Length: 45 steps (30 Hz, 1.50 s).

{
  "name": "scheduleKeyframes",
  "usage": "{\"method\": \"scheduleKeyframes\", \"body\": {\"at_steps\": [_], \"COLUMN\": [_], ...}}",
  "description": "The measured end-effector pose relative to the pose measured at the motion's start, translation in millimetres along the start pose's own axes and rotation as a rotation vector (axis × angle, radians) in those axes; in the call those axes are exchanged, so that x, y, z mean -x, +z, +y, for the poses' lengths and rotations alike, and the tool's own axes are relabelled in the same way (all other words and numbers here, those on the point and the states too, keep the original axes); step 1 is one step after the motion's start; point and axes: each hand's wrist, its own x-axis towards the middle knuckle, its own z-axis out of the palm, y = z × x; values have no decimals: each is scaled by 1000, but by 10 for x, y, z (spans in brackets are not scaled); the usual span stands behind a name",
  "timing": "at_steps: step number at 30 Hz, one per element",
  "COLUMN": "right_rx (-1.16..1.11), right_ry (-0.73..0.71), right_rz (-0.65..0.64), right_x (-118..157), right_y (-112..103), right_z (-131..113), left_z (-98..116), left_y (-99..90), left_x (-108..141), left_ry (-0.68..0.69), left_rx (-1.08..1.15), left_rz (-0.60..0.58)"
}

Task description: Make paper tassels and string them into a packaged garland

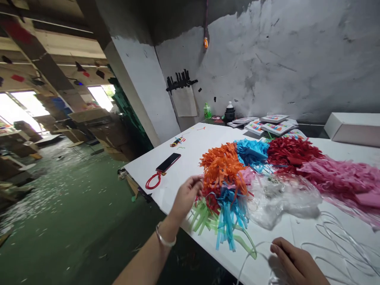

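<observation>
Head view, white cord (pixel 259 243) pinched in right grip (pixel 297 261), orange fringe (pixel 222 164) beside left grip (pixel 186 194), left's hold unclear

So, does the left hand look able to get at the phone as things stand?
Probably yes: the phone lies just beyond the left hand, with nothing visible between them but white tabletop; the orange strips are off to the other side.

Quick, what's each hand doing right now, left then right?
Left hand: fingers partly curled beside the orange fringe; can't tell if gripping any.
Right hand: closed, pinching the thin white cord.
</observation>
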Motion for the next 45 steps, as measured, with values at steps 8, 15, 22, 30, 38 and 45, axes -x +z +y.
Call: {"method": "scheduleKeyframes", "body": {"at_steps": [8, 15, 22, 30, 38, 45], "right_rx": [89, 198, 359, 359, 184, 61], "right_ry": [-124, -254, -378, -387, -328, -329], "right_rz": [122, 372, 560, 576, 408, 396], "right_x": [83, 415, 527, 562, 528, 555], "right_y": [-116, -280, -449, -472, -472, -457], "right_z": [-322, -407, -449, -457, -481, -502], "left_z": [63, 162, 228, 260, 337, 407], "left_y": [1231, 1577, 1677, 1647, 1515, 1494], "left_x": [708, 911, 1072, 1146, 1132, 1162], "left_ry": [-110, -215, -273, -349, -24, 203], "left_rx": [417, 581, 670, 729, 336, -29], "left_rz": [-357, -458, -513, -580, -678, -796]}}
